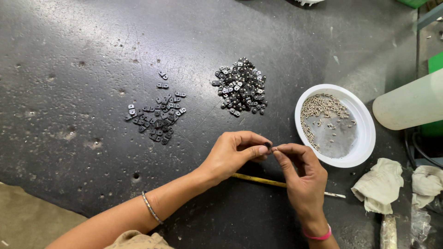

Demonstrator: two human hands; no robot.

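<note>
Here both hands meet near the tabletop's front edge: the left hand (235, 154) pinches a small black clip (267, 145), the right hand (300, 173) pinches a screw (275, 149) at it. Seemingly mid-assembly; seating it needs fine alignment. Bowl (364, 133) of screws sits right.

Two heaps of small black parts sit on the tabletop (69, 46): a loose heap (157, 115) and a tight heap (241, 87). One white bowl (364, 133) of screws, one yellow stick (258, 180), two rags (379, 184).
</note>
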